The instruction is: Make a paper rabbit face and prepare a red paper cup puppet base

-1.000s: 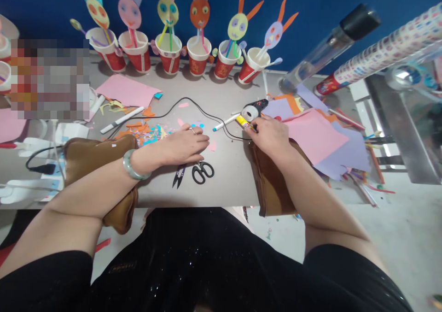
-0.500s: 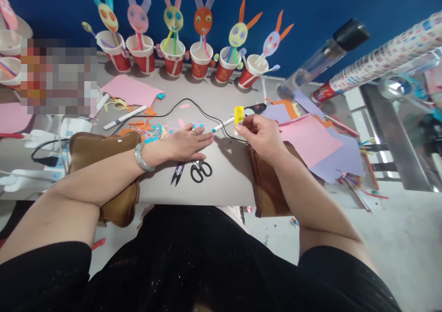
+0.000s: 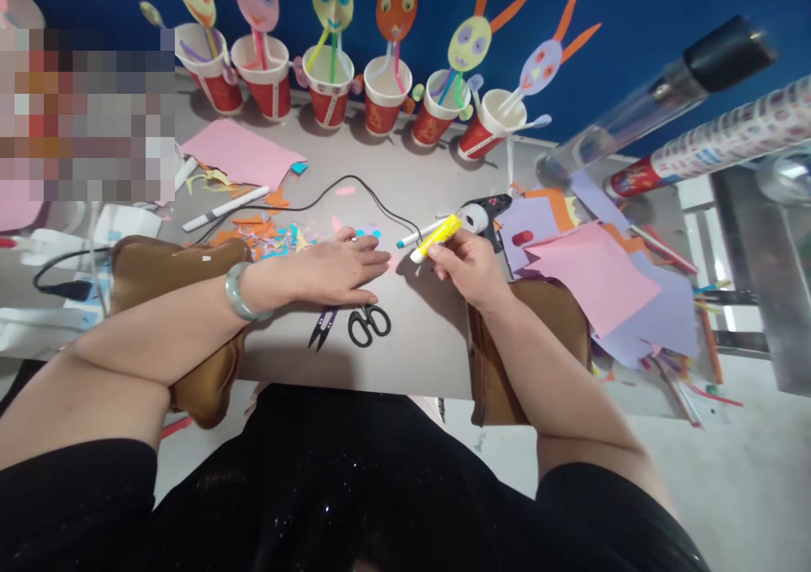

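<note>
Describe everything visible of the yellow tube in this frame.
The yellow tube is short and slim, apparently plastic, with a white end; no print is readable. The right hand pinches it above the table, slanted, white end toward the left hand. Whether it touches the white marker, I cannot tell.

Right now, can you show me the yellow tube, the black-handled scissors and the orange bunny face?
Yellow tube [image 3: 443, 233]: head view, on its yellow body.
Black-handled scissors [image 3: 370, 323]: head view, where the handle loops meet.
Orange bunny face [image 3: 397, 9]: head view, between the eyes.
</note>
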The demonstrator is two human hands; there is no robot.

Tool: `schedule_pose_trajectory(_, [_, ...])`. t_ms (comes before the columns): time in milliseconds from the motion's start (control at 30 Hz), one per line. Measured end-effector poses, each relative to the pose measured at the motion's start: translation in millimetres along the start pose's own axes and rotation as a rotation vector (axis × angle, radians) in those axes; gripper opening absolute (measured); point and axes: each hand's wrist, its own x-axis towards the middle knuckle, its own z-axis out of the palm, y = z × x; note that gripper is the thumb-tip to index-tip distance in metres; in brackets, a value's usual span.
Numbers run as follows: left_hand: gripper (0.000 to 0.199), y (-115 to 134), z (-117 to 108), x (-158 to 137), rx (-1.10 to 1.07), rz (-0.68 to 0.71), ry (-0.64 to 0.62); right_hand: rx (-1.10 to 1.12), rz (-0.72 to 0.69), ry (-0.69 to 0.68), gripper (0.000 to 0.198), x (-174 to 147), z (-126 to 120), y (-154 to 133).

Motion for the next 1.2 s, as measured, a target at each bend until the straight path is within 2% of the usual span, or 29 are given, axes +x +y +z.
schedule_pose_trajectory(200, [0.04,-4.0,-2.1,2.4,-0.108,-0.001,0.053,-0.154,-0.031,0.029,0.026,-10.5,5.7,-1.8])
schedule_pose_trajectory(300, [0.04,-3.1,-2.5,3.8,-0.099,0.0,0.051,-0.243,-0.072,-0.011,0.022,-16.7,5.9,-2.0])
schedule_pose_trajectory(367, [0.039,-1.5,-2.7,3.3,-0.069,0.008,0.036,-0.306,-0.163,-0.082,0.02,-18.8,3.9,-2.9])
schedule_pose_trajectory(467, [0.041,0.7,-2.0,1.3,-0.008,0.018,0.03,-0.476,-0.37,-0.211,0.02,-18.8,1.5,-3.4])
schedule_pose_trajectory(567, [0.045,0.9,0.4,-0.5,0.062,0.039,0.037,-0.679,-0.564,-0.327,0.031,-17.1,2.6,0.2])
schedule_pose_trajectory(733, [0.04,-1.8,1.7,-1.6,0.078,0.058,0.068,-0.838,-0.765,-0.388,0.033,-13.6,3.8,9.1])
schedule_pose_trajectory(1000, [0.029,-9.0,2.3,-1.4,0.068,0.054,0.125,-0.781,-0.843,-0.436,0.032,-10.7,-1.7,8.8])
schedule_pose_trajectory(1200, [0.035,-9.1,4.7,2.6,0.118,-0.003,0.185,-0.744,-0.843,-0.478,0.026,-10.7,-2.2,8.5])
